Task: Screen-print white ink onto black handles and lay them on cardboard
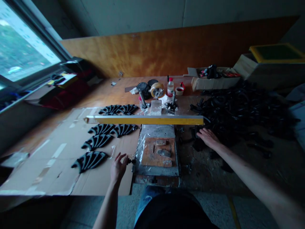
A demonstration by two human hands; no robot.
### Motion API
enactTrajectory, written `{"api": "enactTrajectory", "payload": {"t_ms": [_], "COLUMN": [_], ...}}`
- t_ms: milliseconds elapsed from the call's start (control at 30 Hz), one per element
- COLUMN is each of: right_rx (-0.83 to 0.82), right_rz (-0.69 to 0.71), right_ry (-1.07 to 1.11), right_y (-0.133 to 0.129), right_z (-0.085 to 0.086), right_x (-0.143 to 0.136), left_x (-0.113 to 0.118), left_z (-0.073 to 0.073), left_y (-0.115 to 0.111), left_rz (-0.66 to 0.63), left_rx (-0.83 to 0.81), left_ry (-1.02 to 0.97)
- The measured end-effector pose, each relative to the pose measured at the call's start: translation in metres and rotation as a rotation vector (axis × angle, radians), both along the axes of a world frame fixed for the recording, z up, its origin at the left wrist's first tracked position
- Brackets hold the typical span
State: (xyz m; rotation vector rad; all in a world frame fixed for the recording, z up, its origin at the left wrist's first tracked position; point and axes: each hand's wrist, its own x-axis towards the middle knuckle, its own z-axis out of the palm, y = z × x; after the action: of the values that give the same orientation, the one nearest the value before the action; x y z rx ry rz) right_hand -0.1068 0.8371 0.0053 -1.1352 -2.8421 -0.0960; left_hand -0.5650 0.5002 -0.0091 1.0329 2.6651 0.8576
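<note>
My left hand (118,167) is raised at the near left edge of the base plate (158,171), its fingers loosely curled and apart, beside a small black knob (130,161). No object shows in it. My right hand (208,137) reaches to the near edge of a pile of black curved parts (228,105). Its fingers stretch out, and the tips touch or nearly touch a black part (197,144). Between the hands, a worn wooden block (156,152) lies on the plate. Beyond it, a long yellow-sided bar (150,120), perhaps a frame's edge, spans the plate.
Several rows of black ribbed parts (90,161) lie on cardboard (47,175) at left. Behind the bar stand a red-capped bottle (170,86), a tape roll (157,90) and dark cans (142,89). An open carton (214,83) and a yellow frame (278,53) are at the back right.
</note>
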Motion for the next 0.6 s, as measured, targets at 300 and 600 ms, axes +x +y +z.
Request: {"api": "enactTrajectory", "payload": {"t_ms": [300, 600], "right_rx": [-0.108, -0.213], "right_rz": [-0.099, 0.136], "right_ry": [0.742, 0.558], "right_y": [-0.093, -0.165], "right_z": [0.059, -0.002], "right_x": [-0.096, -0.201], "left_x": [-0.024, -0.013], "left_z": [0.052, 0.17], "left_y": [0.038, 0.097], "left_rz": [-0.113, -0.351], "left_rx": [0.261, 0.729], "left_ry": [-0.193, -0.482]}}
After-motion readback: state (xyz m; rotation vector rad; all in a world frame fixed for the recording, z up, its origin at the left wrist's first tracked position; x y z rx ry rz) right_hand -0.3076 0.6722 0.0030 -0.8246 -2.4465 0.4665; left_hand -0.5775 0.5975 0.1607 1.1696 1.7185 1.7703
